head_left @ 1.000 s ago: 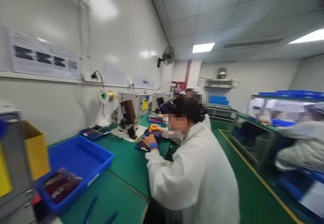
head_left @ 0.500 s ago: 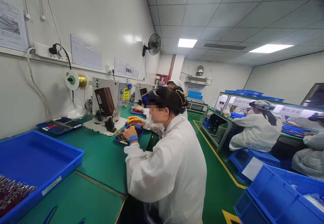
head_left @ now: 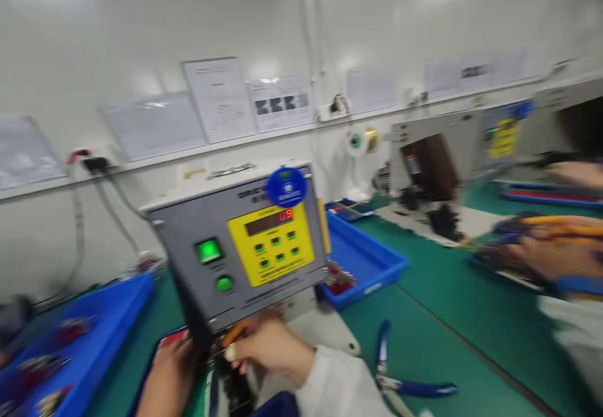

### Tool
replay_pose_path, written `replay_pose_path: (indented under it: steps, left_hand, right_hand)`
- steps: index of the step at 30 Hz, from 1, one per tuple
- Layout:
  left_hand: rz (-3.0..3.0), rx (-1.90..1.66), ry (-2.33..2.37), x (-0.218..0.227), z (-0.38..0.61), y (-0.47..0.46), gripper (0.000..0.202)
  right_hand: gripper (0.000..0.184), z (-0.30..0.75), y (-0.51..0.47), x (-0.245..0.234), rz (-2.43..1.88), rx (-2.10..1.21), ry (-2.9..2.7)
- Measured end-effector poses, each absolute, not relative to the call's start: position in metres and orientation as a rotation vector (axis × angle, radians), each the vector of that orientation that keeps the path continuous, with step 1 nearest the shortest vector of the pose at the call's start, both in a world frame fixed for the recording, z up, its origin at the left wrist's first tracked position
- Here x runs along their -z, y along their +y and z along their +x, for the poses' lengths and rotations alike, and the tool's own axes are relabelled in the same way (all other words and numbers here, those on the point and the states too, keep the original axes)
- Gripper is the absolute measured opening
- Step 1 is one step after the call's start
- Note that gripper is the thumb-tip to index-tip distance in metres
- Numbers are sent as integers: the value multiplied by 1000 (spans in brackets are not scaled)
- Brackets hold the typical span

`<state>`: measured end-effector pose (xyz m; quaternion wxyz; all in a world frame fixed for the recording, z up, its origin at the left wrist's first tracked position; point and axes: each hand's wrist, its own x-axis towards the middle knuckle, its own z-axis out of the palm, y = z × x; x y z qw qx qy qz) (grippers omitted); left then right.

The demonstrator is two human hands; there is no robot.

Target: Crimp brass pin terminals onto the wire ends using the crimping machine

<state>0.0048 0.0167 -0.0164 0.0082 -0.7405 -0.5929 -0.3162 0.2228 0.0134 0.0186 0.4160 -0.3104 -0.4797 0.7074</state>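
Pinching a blurred orange item (head_left: 233,335) in the right hand (head_left: 268,349), grip closed, at six o'clock, just below a grey control box (head_left: 235,257) with yellow keypad. Left hand (head_left: 169,379) just beside, seven o'clock, grip too blurred to tell. Blue-handled pliers (head_left: 400,376) lying on green bench mat (head_left: 447,335), five o'clock; blue tray (head_left: 362,260), four o'clock.

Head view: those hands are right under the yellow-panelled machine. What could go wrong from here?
The right hand and left hand sit just below the machine, whose green lamp is lit, so fingers might get pinched if it cycles. The orange piece at the right hand's fingers could slip; blur hides how it is held. The pliers lie near the right sleeve and might get knocked.
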Motion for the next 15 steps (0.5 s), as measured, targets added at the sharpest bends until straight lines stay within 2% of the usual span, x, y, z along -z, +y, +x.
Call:
replay_pose_path:
  steps: [4, 8, 15]
  left_hand:
    - [-2359, 787, -1889, 17, 2, 10, 29]
    - [-2305, 853, -1942, 8, 20, -1, 28]
    - [-2241, 1108, -1862, 0, 27, -15, 25]
  right_hand:
    - [28, 231, 10, -12, -729, -1745, -1269]
    - [26, 237, 4, -18, -784, -1750, -1265]
    - [36, 232, -2, -23, -828, -1738, -1227]
